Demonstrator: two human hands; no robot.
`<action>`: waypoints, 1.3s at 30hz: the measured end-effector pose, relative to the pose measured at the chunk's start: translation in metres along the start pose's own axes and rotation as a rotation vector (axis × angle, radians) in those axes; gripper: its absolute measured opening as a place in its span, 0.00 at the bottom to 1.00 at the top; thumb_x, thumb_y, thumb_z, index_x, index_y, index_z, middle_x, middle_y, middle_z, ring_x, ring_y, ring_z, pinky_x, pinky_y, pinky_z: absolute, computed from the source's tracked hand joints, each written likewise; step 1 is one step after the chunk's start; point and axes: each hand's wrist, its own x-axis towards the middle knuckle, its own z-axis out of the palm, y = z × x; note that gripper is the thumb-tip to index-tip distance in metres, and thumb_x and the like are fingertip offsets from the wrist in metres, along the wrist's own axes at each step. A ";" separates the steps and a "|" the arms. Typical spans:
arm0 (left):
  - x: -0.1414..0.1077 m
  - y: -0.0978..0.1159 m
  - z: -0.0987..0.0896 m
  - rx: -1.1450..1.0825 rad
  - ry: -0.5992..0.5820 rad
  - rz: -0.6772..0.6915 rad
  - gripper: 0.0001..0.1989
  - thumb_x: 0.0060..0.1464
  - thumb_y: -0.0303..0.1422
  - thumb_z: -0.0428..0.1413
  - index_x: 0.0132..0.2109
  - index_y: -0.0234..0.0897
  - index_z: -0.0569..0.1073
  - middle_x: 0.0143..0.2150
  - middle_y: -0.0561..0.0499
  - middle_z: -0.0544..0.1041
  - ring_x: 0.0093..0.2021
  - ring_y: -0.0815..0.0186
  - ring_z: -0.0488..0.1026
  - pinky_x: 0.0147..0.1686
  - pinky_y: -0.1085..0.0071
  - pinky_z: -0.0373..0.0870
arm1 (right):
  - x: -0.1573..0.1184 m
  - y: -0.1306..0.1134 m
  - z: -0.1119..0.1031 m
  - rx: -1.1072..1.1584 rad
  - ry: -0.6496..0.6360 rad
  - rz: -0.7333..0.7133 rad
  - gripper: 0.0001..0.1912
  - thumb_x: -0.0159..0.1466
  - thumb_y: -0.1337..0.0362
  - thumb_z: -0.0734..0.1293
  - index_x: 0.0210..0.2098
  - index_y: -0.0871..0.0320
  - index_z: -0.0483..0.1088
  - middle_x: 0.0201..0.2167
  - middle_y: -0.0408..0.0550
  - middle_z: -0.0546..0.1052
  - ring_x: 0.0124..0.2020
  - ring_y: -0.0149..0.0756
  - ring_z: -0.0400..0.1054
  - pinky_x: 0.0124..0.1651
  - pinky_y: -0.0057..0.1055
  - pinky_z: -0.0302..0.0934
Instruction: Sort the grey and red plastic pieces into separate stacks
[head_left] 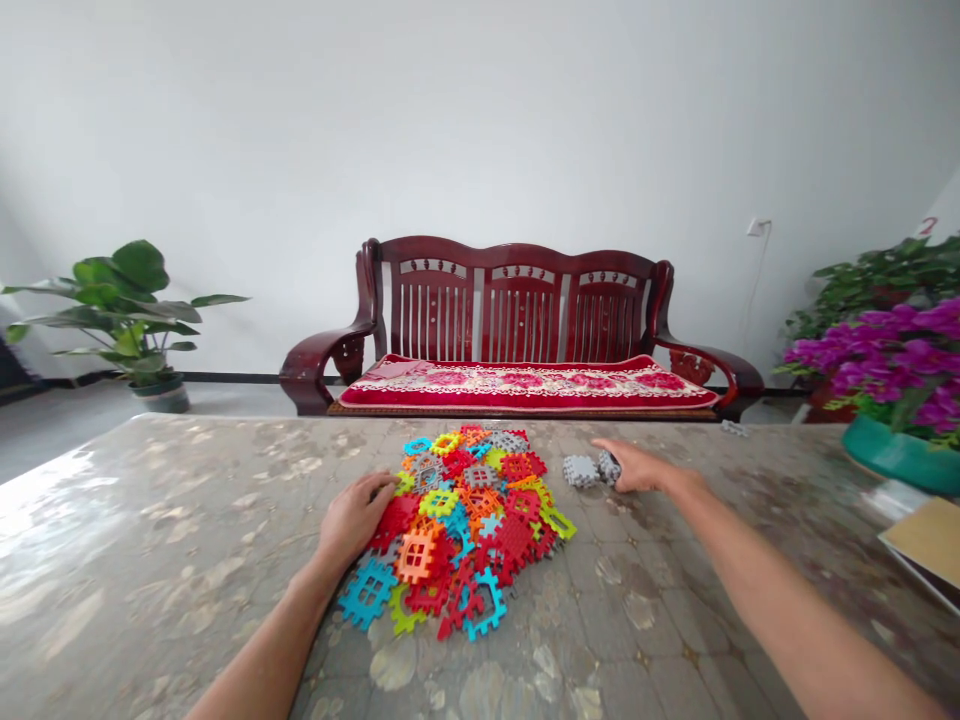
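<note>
A heap of interlocking plastic building pieces (480,500) in red, orange, blue, lime and grey lies on the table, several with window-like cut-outs. Along the heap's left side rests my left hand (361,512), its fingers loosely bent and against the pieces, with nothing visibly gripped. To the right of the heap, my right hand (637,467) has its thumb and fingers around a dark grey building piece (608,468), low at the table; the index finger stretches forward. A lighter grey stack of building pieces (580,471) sits just left of that hand.
The table (187,560) has a patterned, glossy cover. A small grey piece (734,428) lies near its far edge. At right stand purple flowers in a teal pot (900,455) and a box (926,550). A wooden bench (517,300) stands behind; a potted plant (157,390) is left.
</note>
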 end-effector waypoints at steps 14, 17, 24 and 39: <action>-0.002 0.007 -0.002 -0.013 0.008 0.008 0.19 0.60 0.41 0.45 0.45 0.43 0.79 0.55 0.51 0.78 0.56 0.60 0.72 0.58 0.67 0.62 | -0.066 -0.159 0.037 0.208 0.085 -0.323 0.51 0.45 0.57 0.75 0.66 0.53 0.56 0.69 0.54 0.55 0.68 0.52 0.47 0.69 0.50 0.42; -0.003 0.009 -0.004 -0.024 0.003 0.014 0.18 0.59 0.40 0.45 0.45 0.44 0.79 0.53 0.51 0.78 0.55 0.61 0.73 0.56 0.68 0.64 | -0.072 -0.178 0.051 0.162 0.026 -0.305 0.56 0.41 0.56 0.78 0.67 0.48 0.55 0.71 0.51 0.48 0.71 0.55 0.38 0.69 0.53 0.38; -0.004 0.012 -0.006 -0.092 0.020 0.012 0.19 0.60 0.39 0.45 0.46 0.42 0.78 0.53 0.50 0.79 0.53 0.60 0.74 0.56 0.66 0.65 | -0.070 -0.185 0.067 0.219 0.235 -0.351 0.36 0.51 0.66 0.70 0.60 0.49 0.66 0.64 0.49 0.64 0.64 0.48 0.55 0.67 0.48 0.48; -0.020 0.068 -0.025 -0.161 0.028 0.411 0.15 0.59 0.41 0.52 0.49 0.43 0.78 0.56 0.48 0.75 0.59 0.58 0.69 0.61 0.60 0.62 | -0.056 -0.175 0.066 0.391 0.513 0.019 0.36 0.53 0.67 0.62 0.63 0.51 0.59 0.49 0.48 0.77 0.44 0.44 0.74 0.49 0.37 0.66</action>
